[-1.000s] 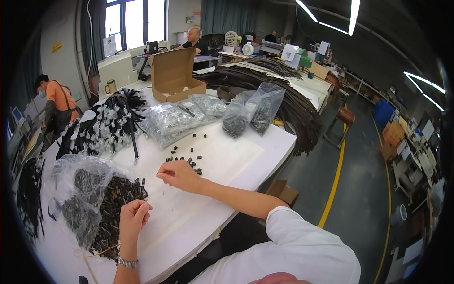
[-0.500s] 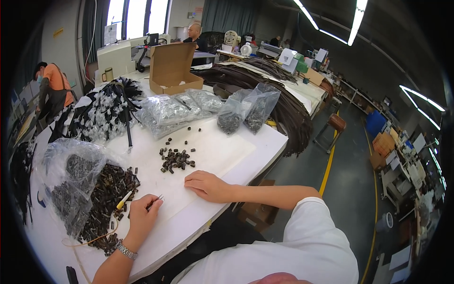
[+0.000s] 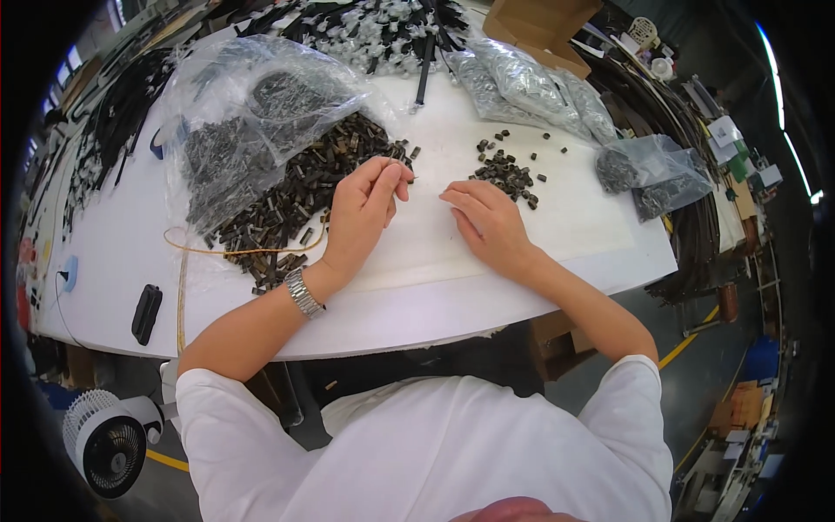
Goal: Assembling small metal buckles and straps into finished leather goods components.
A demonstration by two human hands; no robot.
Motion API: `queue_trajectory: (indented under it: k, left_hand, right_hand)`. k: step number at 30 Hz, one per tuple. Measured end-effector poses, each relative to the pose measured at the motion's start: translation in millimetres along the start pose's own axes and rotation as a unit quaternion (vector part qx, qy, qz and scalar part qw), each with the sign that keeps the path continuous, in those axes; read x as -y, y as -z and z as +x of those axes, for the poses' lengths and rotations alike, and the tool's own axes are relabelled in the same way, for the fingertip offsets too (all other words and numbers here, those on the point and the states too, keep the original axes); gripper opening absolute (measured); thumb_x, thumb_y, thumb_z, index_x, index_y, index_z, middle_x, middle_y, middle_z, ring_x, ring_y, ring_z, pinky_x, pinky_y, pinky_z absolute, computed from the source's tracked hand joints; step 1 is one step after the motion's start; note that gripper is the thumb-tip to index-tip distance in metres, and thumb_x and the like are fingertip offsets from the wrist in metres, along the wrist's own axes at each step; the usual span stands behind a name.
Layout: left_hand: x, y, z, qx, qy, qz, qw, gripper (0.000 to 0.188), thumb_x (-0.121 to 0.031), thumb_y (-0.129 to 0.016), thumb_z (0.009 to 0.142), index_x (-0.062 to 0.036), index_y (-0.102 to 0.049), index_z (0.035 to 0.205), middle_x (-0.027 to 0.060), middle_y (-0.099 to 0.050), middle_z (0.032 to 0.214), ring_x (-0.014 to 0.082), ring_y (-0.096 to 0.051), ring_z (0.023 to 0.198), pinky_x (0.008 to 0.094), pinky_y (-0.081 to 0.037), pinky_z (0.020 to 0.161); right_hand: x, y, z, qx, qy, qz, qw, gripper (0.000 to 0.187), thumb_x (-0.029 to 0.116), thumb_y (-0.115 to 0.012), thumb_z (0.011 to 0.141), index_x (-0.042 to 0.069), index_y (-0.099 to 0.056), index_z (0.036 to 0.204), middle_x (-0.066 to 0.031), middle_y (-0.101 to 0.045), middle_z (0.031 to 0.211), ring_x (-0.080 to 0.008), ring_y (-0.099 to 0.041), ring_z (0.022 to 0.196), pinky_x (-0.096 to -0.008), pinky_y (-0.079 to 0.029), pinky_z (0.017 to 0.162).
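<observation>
View from above of a person in a white shirt seated at a white worktable (image 3: 113, 261). The left hand (image 3: 361, 217), with a metal wristwatch (image 3: 304, 293) on its wrist, is raised slightly above the table with thumb and forefinger pinched together on a small dark part (image 3: 407, 178), too small to identify further; the remaining fingers are curled. The right hand (image 3: 487, 219) lies palm down on the table, fingers loosely extended and together, holding nothing, its fingertips pointing toward the left hand and just short of it. To the left of the left hand a heap of dark brown elongated parts (image 3: 296, 196) spills from a crumpled clear plastic bag (image 3: 252, 96); the heap's near edge lies just beside the hand. Beyond the right hand sits a small cluster of short black cylindrical pieces (image 3: 506, 171), a few scattered around it. Farther back lie clear bags of silvery parts (image 3: 531, 83), and to the right, near the table corner, two bags of dark parts (image 3: 652, 170). A thin orange cord (image 3: 217, 250) runs along the table in front of the heap. A black oblong device (image 3: 146, 313) lies near the table's front edge. A small white fan (image 3: 109, 444) stands on the floor at lower left.
</observation>
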State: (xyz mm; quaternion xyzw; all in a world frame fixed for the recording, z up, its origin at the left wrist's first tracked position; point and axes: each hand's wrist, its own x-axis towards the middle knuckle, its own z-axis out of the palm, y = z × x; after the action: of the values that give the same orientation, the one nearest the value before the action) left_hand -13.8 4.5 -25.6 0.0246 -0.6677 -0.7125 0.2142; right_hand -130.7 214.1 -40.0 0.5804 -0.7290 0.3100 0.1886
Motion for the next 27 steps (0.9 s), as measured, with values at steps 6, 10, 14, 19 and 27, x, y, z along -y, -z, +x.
queue_trajectory:
  k: [6,10,14,19,27]
  left_hand:
    - [0,5,4,-0.014,0.014,0.003,1.0,0.027,-0.022,-0.054,0.111,-0.0012,-0.069,0.103,-0.0023,-0.06,0.076,0.0009,-0.043,0.054,0.0186,-0.03,0.047]
    - [-1,7,10,-0.025,0.016,-0.012,0.999,0.026,-0.022,-0.055,0.11,-0.0015,-0.07,0.103,-0.0028,-0.059,0.075,0.0006,-0.043,0.054,0.0187,-0.03,0.047]
    - [-7,8,8,-0.032,0.02,-0.02,0.999,0.025,-0.022,-0.057,0.11,-0.0022,-0.07,0.101,-0.0032,-0.058,0.074,0.0007,-0.043,0.054,0.0189,-0.03,0.047]
    - [1,3,6,-0.026,0.051,0.013,0.998,0.025,-0.023,-0.058,0.11,-0.0036,-0.069,0.098,-0.0049,-0.056,0.072,-0.0003,-0.041,0.054,0.0185,-0.028,0.045]
    - [-2,1,7,0.002,0.032,0.031,0.999,0.026,-0.025,-0.058,0.11,-0.0039,-0.068,0.098,-0.0042,-0.055,0.07,0.0009,-0.039,0.048,0.0187,-0.026,0.043]
  right_hand:
    - [-31,-36,57,-0.002,-0.041,-0.027,0.999,0.021,0.012,-0.072,0.092,0.004,-0.07,0.111,-0.0136,-0.072,0.106,-0.0345,-0.068,0.098,-0.0446,-0.055,0.084]
    - [-34,-38,72,0.093,-0.101,-0.017,0.99,0.022,0.022,-0.074,0.093,0.004,-0.072,0.106,-0.0113,-0.073,0.1,-0.0324,-0.07,0.091,-0.043,-0.056,0.079]
    - [-11,-29,69,0.11,-0.058,-0.002,0.992,0.018,0.023,-0.073,0.092,0.006,-0.072,0.1,-0.0102,-0.072,0.098,-0.0314,-0.071,0.09,-0.0422,-0.056,0.077]
    - [-22,-50,70,0.072,-0.107,-0.032,0.991,0.017,0.022,-0.073,0.092,0.006,-0.072,0.097,-0.0118,-0.073,0.098,-0.0345,-0.071,0.087,-0.0446,-0.056,0.076]
    - [-58,-64,106,0.217,-0.13,-0.064,0.965,0.014,0.02,-0.077,0.086,0.008,-0.075,0.093,-0.0135,-0.074,0.093,-0.0342,-0.073,0.09,-0.0463,-0.057,0.078]
